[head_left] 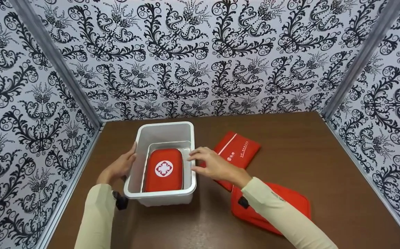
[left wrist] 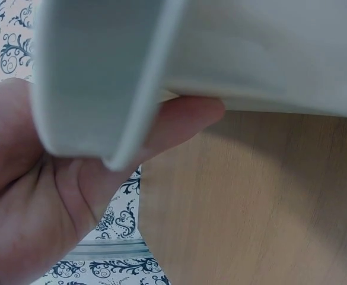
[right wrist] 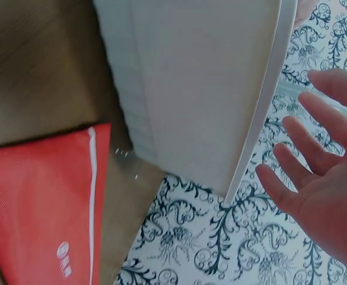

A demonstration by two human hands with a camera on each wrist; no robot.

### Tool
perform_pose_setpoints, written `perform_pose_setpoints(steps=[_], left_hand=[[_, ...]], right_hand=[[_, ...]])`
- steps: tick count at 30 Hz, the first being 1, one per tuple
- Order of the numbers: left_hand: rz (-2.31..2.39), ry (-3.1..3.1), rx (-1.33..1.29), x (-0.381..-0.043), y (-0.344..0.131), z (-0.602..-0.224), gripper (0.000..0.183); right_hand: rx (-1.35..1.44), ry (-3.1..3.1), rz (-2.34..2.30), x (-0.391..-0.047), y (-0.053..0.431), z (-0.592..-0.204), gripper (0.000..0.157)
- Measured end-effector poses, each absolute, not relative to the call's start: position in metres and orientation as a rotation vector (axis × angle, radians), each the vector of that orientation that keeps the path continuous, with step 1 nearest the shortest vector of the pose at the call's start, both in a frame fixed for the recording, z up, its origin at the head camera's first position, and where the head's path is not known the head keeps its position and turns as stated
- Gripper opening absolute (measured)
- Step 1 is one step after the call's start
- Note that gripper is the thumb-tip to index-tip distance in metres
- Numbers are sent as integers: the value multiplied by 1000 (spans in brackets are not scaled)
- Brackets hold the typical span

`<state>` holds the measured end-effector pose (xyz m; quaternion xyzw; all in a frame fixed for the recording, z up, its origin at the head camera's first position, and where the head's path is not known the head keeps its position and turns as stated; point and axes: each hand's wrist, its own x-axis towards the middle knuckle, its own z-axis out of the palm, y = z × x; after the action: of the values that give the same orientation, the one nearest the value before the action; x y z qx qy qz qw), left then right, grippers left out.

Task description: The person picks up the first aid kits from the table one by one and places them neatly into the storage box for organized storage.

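A white plastic bin (head_left: 165, 200) stands on the table, tilted slightly in the head view. Inside it sits a clear plastic container (head_left: 188, 169), and in that lies a red first-aid case (head_left: 172, 181) with a white cross emblem. My left hand (head_left: 121, 165) holds the bin's left side; the left wrist view shows fingers (left wrist: 188, 116) under the rim (left wrist: 140, 113). Beside the right rim my right hand (head_left: 212, 163) hovers with its fingers spread. In the right wrist view that hand (right wrist: 327, 148) holds nothing and stands apart from the bin wall (right wrist: 203, 77).
Right of the bin lies a flat red pouch (head_left: 243, 148) with a white stripe and print. Nearer to me, partly beneath my right forearm, is a rounded red case (head_left: 295, 204). Patterned walls (head_left: 200, 69) enclose the brown table (head_left: 289, 148) at back and sides.
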<state>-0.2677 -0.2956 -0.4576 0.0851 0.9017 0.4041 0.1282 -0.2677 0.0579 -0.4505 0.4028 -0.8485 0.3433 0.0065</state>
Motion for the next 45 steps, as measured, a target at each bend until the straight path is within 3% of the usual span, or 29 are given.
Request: perform_pose_setpoints(steps=[23,45], left_hand=[[1294,2494,75,-262,-296,-462,60],[1239,2566,156,-266,-294,-458,60]], right_hand=[[1047,-2838,693,-265,152,-473,45],[786,-3186,678,-257,237,-514,63]])
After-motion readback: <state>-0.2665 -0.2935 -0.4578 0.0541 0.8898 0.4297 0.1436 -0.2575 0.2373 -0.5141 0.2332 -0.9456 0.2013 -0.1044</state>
